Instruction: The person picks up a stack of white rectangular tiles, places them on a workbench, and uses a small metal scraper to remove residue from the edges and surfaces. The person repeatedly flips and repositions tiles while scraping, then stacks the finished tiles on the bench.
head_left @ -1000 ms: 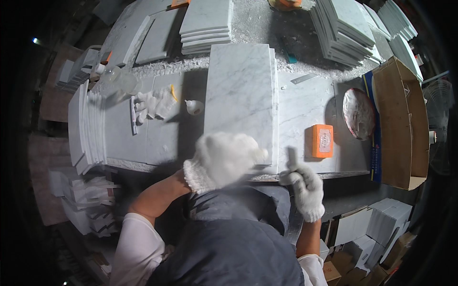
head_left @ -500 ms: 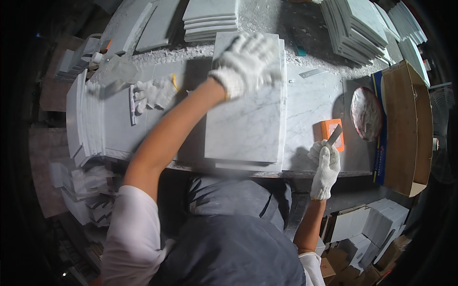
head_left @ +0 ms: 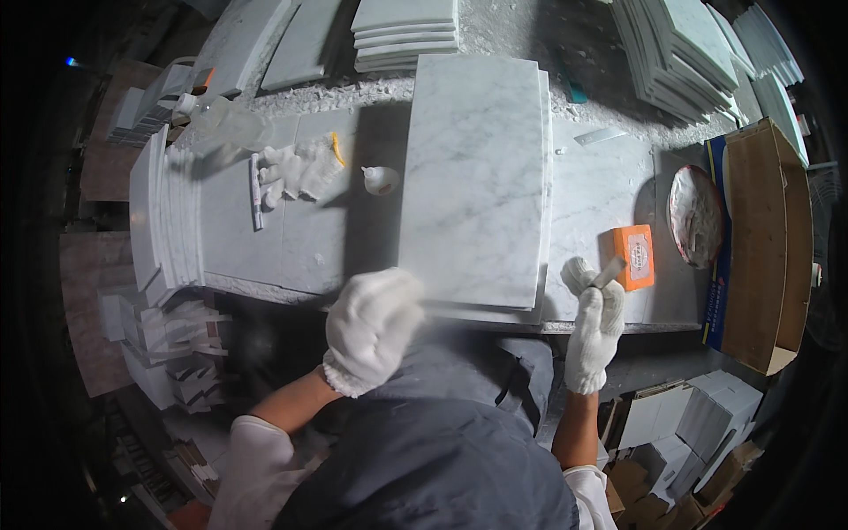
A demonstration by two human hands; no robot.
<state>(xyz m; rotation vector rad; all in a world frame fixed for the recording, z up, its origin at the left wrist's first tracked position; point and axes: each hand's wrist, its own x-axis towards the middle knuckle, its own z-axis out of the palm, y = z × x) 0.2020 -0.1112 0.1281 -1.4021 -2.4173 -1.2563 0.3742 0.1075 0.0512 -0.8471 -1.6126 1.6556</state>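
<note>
Gripping a short pale stick-like tool [head_left: 609,270], the right hand [head_left: 594,329] has its gloved fingers curled shut around it, just beside the near right corner of the marble slab. The left hand [head_left: 371,325] is blurred at the slab's near left edge; whether its fingers are spread or closed, cannot tell.

The marble slab [head_left: 477,177] lies flat on the stone workbench [head_left: 601,190], long side running away from the person, seemingly on a second slab whose edge shows at right and near side. Judgement: heavy, rigid, brittle at corners, smooth-faced; best taken at opposite long edges, both hands, not by a corner.

Count: slabs in hand, one, possibly two stacked. Orange block [head_left: 636,256]: one, just right of the tool. Round mottled disc [head_left: 695,215]: one. Spare gloves [head_left: 296,170]: one heap. Small white bottle [head_left: 382,179]: one. Tile stacks [head_left: 406,31] behind: several, not countable.
</note>
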